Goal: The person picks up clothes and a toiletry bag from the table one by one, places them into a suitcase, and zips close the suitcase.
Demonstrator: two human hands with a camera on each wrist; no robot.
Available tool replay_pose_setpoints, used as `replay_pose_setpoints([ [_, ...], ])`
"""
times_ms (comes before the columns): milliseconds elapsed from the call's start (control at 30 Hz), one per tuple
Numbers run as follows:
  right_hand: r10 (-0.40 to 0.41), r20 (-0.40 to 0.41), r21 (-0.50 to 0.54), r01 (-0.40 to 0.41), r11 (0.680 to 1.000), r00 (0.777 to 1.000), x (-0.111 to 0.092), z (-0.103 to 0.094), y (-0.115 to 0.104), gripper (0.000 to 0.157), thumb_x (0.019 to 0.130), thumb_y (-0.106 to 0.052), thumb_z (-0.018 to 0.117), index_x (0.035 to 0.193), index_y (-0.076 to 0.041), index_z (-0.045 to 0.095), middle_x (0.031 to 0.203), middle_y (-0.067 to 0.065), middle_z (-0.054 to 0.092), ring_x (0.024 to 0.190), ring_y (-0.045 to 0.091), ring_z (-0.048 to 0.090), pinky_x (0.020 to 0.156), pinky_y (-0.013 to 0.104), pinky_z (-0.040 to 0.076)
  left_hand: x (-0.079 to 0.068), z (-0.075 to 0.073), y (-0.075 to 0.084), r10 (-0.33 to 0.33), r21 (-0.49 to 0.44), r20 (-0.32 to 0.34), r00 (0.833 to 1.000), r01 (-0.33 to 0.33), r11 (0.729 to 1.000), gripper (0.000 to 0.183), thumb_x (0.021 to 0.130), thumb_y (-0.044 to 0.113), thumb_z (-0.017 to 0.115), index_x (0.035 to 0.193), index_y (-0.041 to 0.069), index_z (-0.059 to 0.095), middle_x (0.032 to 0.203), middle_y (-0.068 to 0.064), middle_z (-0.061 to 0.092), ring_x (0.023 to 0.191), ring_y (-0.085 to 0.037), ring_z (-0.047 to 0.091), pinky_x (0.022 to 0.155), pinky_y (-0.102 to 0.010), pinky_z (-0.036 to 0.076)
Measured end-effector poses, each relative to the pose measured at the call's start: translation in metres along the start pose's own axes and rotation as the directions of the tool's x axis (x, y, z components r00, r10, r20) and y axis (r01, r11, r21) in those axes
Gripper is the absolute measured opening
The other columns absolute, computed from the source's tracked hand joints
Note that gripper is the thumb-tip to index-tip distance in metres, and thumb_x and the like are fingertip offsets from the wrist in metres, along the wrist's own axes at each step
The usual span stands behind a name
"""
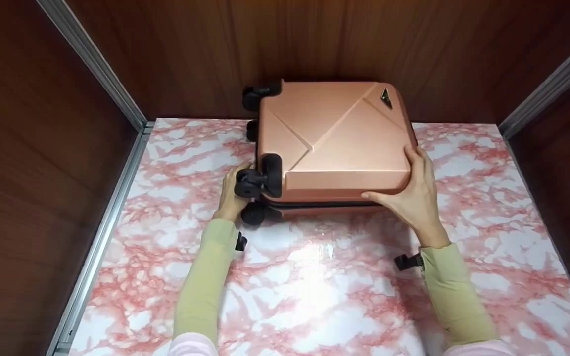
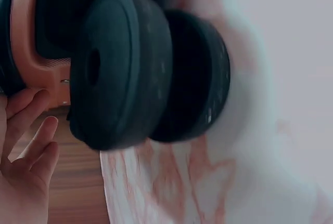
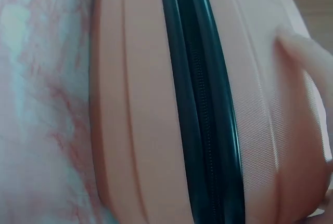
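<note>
A rose-gold hard-shell suitcase (image 1: 339,133) lies flat on its side, its black wheels (image 1: 249,183) facing left. At the wheel end, my left hand (image 1: 231,195) reaches behind the near wheels; in the left wrist view its fingertips touch the suitcase's wheel-end shell, the fingers only slightly bent. My right hand (image 1: 419,195) holds the near right corner, thumb along the front side and fingers over the top edge. The right wrist view shows the black zipper band (image 3: 200,99) running between the two shells, with the right thumb (image 3: 302,52) against the shell.
A table top with a red-and-white marble pattern (image 1: 314,296) lies under the suitcase. Dark wood panels (image 1: 191,59) stand behind and at both sides, with metal rails (image 1: 112,217) along the edges. The suitcase is close to the back panel.
</note>
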State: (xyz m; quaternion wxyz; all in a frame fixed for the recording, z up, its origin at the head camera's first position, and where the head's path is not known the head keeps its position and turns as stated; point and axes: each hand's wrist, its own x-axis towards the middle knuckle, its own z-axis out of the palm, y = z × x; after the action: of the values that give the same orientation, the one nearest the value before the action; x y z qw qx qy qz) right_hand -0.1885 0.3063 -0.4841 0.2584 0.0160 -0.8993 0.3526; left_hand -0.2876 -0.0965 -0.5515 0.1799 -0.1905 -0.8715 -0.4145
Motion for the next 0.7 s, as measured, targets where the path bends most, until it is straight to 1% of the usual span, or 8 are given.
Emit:
replay_pose_setpoints([
  [100, -0.094, -0.072, -0.009, 0.094, 0.996, 0.993, -0.004, 0.008, 0.001, 0.122, 0.05, -0.052, 0.101, 0.148, -0.006, 0.046, 0.16, 0.012, 0.032, 0.146, 0.027, 0.03, 0.116, 0.05, 0.028, 0.004, 0.001, 0.0, -0.039, 0.004, -0.011, 0.999, 0.039, 0.999, 0.021, 0.096, 0.008, 0.058, 0.111, 0.001, 0.071, 0.104, -0.016, 0.071, 0.101, -0.038, 0.066, 0.09, -0.049, 0.05],
  [167, -0.156, -0.119, -0.022, 0.155, 0.988, 0.98, -0.007, 0.013, 0.002, 0.117, 0.05, -0.051, 0.101, 0.144, -0.004, 0.051, 0.16, 0.012, 0.034, 0.146, 0.028, 0.031, 0.116, 0.05, 0.027, 0.004, 0.002, 0.0, -0.073, 0.009, -0.016, 0.997, 0.073, 0.997, 0.02, 0.097, 0.008, 0.056, 0.109, 0.002, 0.071, 0.103, -0.014, 0.072, 0.101, -0.037, 0.066, 0.09, -0.048, 0.05],
  [267, -0.201, -0.168, -0.048, 0.196, 0.979, 0.965, -0.009, 0.018, 0.006, 0.111, 0.051, -0.05, 0.101, 0.144, -0.011, 0.056, 0.161, 0.012, 0.035, 0.146, 0.032, 0.033, 0.113, 0.058, 0.029, 0.002, 0.004, 0.001, -0.157, 0.013, -0.011, 0.988, 0.157, 0.988, 0.022, 0.097, 0.009, 0.054, 0.11, 0.003, 0.071, 0.106, -0.014, 0.071, 0.103, -0.037, 0.065, 0.092, -0.048, 0.049],
  [333, -0.203, -0.187, -0.044, 0.198, 0.979, 0.961, -0.008, 0.018, 0.007, 0.108, 0.05, -0.049, 0.101, 0.145, -0.018, 0.058, 0.16, 0.011, 0.036, 0.145, 0.034, 0.034, 0.11, 0.061, 0.031, -0.001, 0.004, 0.003, -0.213, 0.007, -0.007, 0.977, 0.213, 0.977, 0.024, 0.098, 0.013, 0.054, 0.112, 0.004, 0.071, 0.108, -0.015, 0.07, 0.105, -0.037, 0.064, 0.092, -0.047, 0.049],
  [400, -0.193, -0.2, -0.04, 0.189, 0.981, 0.961, -0.008, 0.019, 0.007, 0.107, 0.051, -0.049, 0.101, 0.145, -0.02, 0.059, 0.16, 0.011, 0.038, 0.144, 0.034, 0.036, 0.108, 0.063, 0.035, -0.006, 0.003, 0.004, -0.244, -0.008, -0.01, 0.97, 0.244, 0.97, 0.022, 0.097, 0.014, 0.054, 0.106, 0.003, 0.072, 0.103, -0.016, 0.07, 0.101, -0.037, 0.065, 0.089, -0.048, 0.05],
  [433, -0.191, -0.203, -0.044, 0.186, 0.982, 0.96, -0.008, 0.019, 0.007, 0.107, 0.051, -0.049, 0.101, 0.145, -0.02, 0.059, 0.16, 0.011, 0.038, 0.144, 0.033, 0.036, 0.106, 0.063, 0.036, -0.009, 0.003, 0.004, -0.245, -0.018, -0.018, 0.969, 0.245, 0.969, 0.021, 0.098, 0.014, 0.055, 0.104, 0.002, 0.072, 0.101, -0.017, 0.07, 0.099, -0.038, 0.065, 0.089, -0.049, 0.05],
  [567, -0.176, -0.211, -0.043, 0.17, 0.984, 0.962, -0.008, 0.019, 0.008, 0.106, 0.051, -0.051, 0.101, 0.144, -0.019, 0.06, 0.159, 0.009, 0.039, 0.143, 0.031, 0.038, 0.105, 0.061, 0.039, -0.024, 0.005, 0.005, -0.173, -0.033, -0.056, 0.983, 0.171, 0.985, 0.015, 0.095, 0.004, 0.057, 0.095, -0.003, 0.069, 0.093, -0.021, 0.069, 0.093, -0.042, 0.067, 0.084, -0.053, 0.051],
  [700, -0.158, -0.215, -0.04, 0.153, 0.987, 0.964, -0.01, 0.02, 0.008, 0.107, 0.051, -0.052, 0.101, 0.144, -0.02, 0.06, 0.159, 0.007, 0.04, 0.144, 0.029, 0.038, 0.107, 0.06, 0.038, -0.038, 0.005, 0.007, -0.122, -0.027, -0.081, 0.989, 0.121, 0.992, 0.016, 0.096, 0.002, 0.058, 0.105, -0.008, 0.069, 0.1, -0.025, 0.068, 0.1, -0.045, 0.066, 0.089, -0.054, 0.05],
])
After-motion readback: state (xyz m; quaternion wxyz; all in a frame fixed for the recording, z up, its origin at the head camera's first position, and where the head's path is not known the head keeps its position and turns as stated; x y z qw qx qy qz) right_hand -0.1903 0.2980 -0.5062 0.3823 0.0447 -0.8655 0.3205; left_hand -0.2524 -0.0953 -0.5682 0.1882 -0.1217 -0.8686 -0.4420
